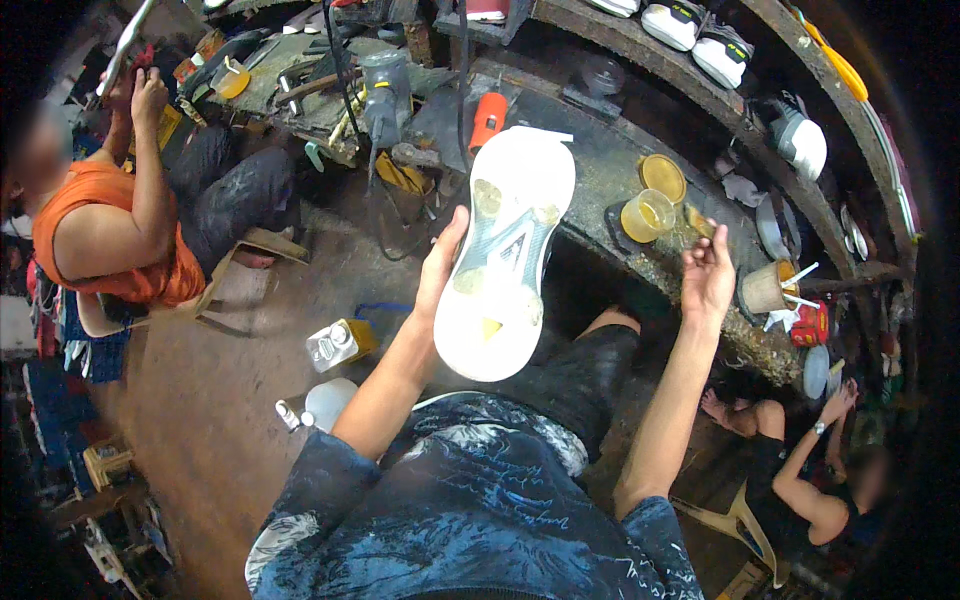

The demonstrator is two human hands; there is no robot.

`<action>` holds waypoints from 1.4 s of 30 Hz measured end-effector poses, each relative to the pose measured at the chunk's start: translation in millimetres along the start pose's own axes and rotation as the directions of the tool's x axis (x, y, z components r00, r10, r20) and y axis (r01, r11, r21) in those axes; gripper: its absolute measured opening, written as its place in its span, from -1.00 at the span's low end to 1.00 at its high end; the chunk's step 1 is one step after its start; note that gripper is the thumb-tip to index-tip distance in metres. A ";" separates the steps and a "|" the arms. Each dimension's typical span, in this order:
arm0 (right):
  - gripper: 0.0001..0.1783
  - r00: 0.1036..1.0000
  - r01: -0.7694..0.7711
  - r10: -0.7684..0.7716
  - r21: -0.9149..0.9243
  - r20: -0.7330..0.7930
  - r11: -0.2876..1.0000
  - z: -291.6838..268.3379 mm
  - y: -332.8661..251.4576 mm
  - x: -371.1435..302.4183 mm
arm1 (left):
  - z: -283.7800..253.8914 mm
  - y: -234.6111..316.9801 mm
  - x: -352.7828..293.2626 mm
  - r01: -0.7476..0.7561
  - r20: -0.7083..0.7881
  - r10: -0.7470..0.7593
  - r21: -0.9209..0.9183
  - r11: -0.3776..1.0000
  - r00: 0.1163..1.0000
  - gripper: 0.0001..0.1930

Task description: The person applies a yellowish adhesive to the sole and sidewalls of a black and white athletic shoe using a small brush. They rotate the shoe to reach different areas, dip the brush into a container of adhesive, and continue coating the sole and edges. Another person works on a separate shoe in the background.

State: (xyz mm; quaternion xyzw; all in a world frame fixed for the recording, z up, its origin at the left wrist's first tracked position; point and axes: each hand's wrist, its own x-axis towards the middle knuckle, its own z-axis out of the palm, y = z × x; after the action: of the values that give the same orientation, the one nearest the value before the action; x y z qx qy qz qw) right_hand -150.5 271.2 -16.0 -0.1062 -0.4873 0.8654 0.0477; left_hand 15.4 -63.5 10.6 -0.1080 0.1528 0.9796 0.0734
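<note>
A shoe (500,340) is turned with its white sole toward me, and my left hand (438,270) grips it along the left edge. The sole has grey-blue parts in the middle and a few yellowish patches. My right hand (708,280) is raised at the bench, its fingers pinched on a small brush (697,219) with a yellowish end. Just left of the brush stands a clear tub of yellow liquid (648,215), apart from my fingers. Behind the tub lies a round amber lid or dish (662,178).
A long dark bench (590,150) curves ahead, holding a red-orange tool (488,118) and a heat gun-like grey tool (385,100). Shoes (720,50) line the shelf above. One person in orange (120,230) sits left, another (820,480) right. A metal can (335,345) stands on the floor.
</note>
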 end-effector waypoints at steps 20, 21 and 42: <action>-0.70 0.985 0.056 -0.013 -0.248 0.171 0.967 93.1 -55.7 -191.6 | 33.1 -33.7 36.2 -0.440 0.050 0.450 0.328 0.836 0.892 -0.27; -0.72 0.987 0.081 -0.044 -0.239 0.155 0.968 94.0 -54.9 -195.8 | 34.0 -34.9 36.3 -0.467 0.059 0.477 0.344 0.815 0.877 -0.26; -0.87 0.769 0.585 -0.575 -0.668 0.278 0.460 87.5 -45.0 -237.2 | -57.9 -63.9 16.3 -0.784 0.206 0.852 0.536 0.313 0.481 0.12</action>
State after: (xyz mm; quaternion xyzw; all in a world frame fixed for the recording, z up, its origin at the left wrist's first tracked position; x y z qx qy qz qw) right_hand 59.2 177.6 99.0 0.0617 -0.7931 0.5322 0.2896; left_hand 21.8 -19.7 -65.2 -0.0446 0.4720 0.7775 -0.4133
